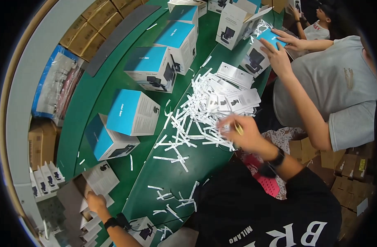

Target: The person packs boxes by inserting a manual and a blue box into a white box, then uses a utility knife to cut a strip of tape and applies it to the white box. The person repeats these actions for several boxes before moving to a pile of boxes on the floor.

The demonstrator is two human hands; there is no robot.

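Note:
My right hand (244, 132), with a dark watch on its wrist, hovers over the near edge of a heap of white paper strips (192, 111). It is smeared by motion; its fingers are bent around a thin yellow object (238, 128) whose kind I cannot make out. At the lower left my left hand (96, 202) is at an open carton (73, 193), its fingers curled at the cardboard and partly hidden. Beside that hand a white printed flap (101, 177) stands out. Folded white leaflets (234, 75) lie at the far side of the heap.
White boxes with blue tops (133, 112) stand in a row along the green table (168, 142). Loose strips are scattered nearer me. A co-worker's hands (281, 49) rest on a blue-topped box (256, 57) at the right. Brown cartons (89, 24) are stacked at the far left.

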